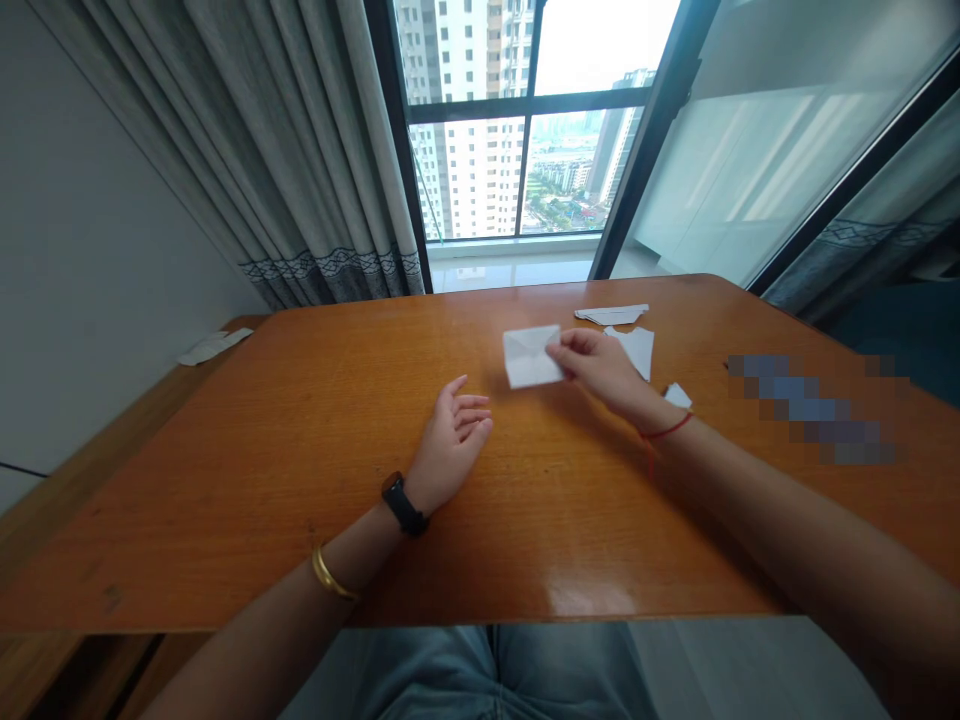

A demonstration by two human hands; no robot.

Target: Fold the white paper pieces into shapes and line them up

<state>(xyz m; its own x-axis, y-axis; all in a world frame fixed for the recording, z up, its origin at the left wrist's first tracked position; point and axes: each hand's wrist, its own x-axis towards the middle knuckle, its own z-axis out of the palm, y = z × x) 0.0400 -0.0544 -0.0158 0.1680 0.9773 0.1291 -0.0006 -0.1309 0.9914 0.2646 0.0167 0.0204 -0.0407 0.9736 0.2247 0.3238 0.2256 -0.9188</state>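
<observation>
A small white folded paper (529, 358), with crease lines like an envelope, is pinched at its right edge by my right hand (604, 368), above the middle of the table. My left hand (452, 438) is over the wooden table (300, 450), left of and nearer than the paper; its fingers are slightly bent and apart, holding nothing. Behind and beside my right hand lie a long white paper piece (612, 315), a larger white sheet (637, 350) partly hidden by the hand, and a small white scrap (678, 396).
White paper (214, 346) lies on a ledge at the far left. A blurred, pixelated item (817, 410) is on the table's right side. Beyond the far edge are a grey curtain (300, 150) and a window (529, 105).
</observation>
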